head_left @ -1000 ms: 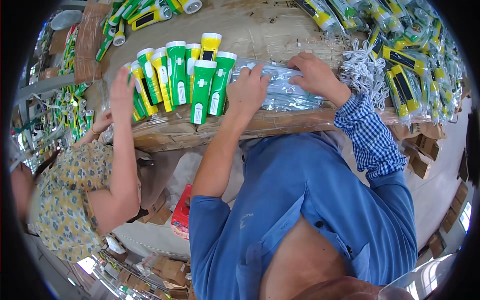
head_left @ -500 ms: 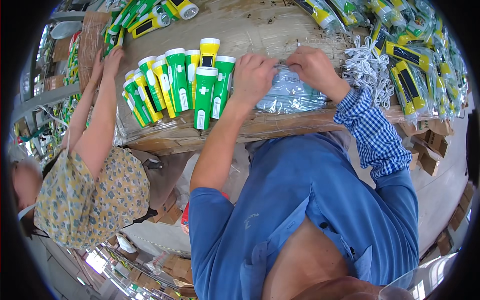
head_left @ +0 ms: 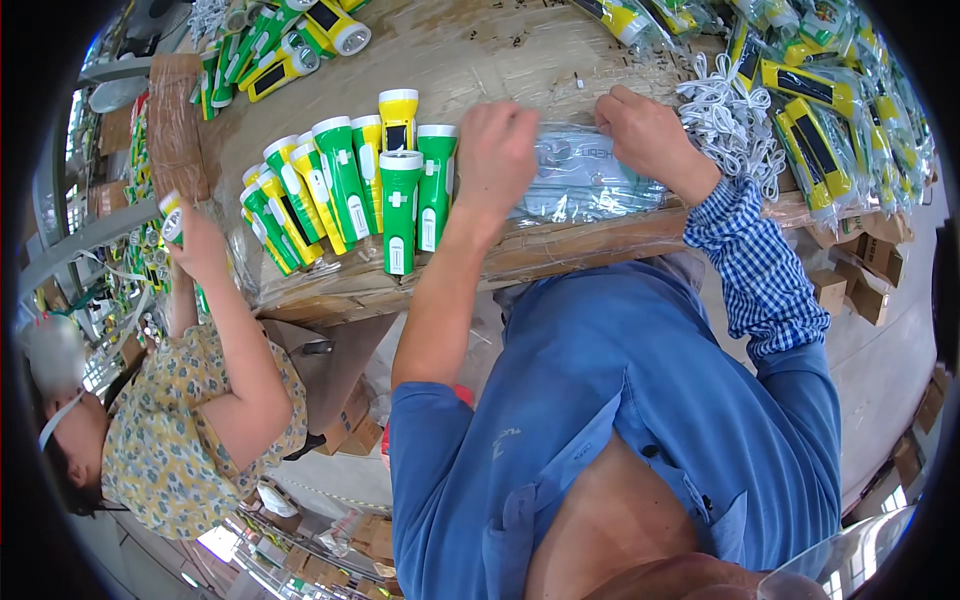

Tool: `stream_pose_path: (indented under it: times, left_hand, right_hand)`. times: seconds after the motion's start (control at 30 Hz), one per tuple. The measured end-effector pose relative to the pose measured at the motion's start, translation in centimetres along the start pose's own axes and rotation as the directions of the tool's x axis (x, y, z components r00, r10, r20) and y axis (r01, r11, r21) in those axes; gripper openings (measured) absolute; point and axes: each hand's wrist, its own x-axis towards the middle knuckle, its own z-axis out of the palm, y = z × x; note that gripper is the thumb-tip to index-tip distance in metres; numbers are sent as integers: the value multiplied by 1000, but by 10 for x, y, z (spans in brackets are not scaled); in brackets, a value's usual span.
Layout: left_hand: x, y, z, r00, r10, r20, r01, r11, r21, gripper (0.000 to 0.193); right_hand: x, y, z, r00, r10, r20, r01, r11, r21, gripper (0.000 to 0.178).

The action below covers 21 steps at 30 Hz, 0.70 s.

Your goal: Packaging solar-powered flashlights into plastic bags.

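A stack of clear plastic bags (head_left: 585,190) lies flat near the table's front edge. My right hand (head_left: 652,138) is closed at the far edge of the top bag, fingers curled and their tips hidden. To the left of the bags, my left hand (head_left: 495,150) is raised with bent, closed fingers, slightly blurred; what it holds, if anything, is hidden. Beside it, a green torch (head_left: 400,215) with a white head stands upright in front. Several more green and yellow torches (head_left: 342,175) lean together behind it. A bundle of white cables (head_left: 735,130) lies by my right hand.
Bagged yellow and green torches (head_left: 825,150) are heaped at the right. More loose torches (head_left: 285,65) lie at the far left. A co-worker (head_left: 190,420) sits at the left, holding a torch. Cardboard boxes (head_left: 860,285) stand beyond the wooden table edge (head_left: 590,238).
My hands have moved apart, the left one to the left and away from the bags. The top bag has shifted right. The co-worker has drawn back a hand with a torch.
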Motion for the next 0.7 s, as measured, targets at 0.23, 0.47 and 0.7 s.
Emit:
stream_pose_path:
  times: [0.23,0.47,0.7]
  left_hand:
    - [-4,3,24,999,48,-3,-48,991,-124,9]
    - [6,3,9,993,25,117,-22,999,-26,9]
    - [-1,-1,8,994,106,20,-104,992,-77,13]
  right_hand:
    - [-1,-4,4,999,31,-11,-31,999,26,9]
    - [-1,-1,7,999,43,-1,-43,998,37,10]
    - [21,-20,10,978,-182,-103,205,926,316,11]
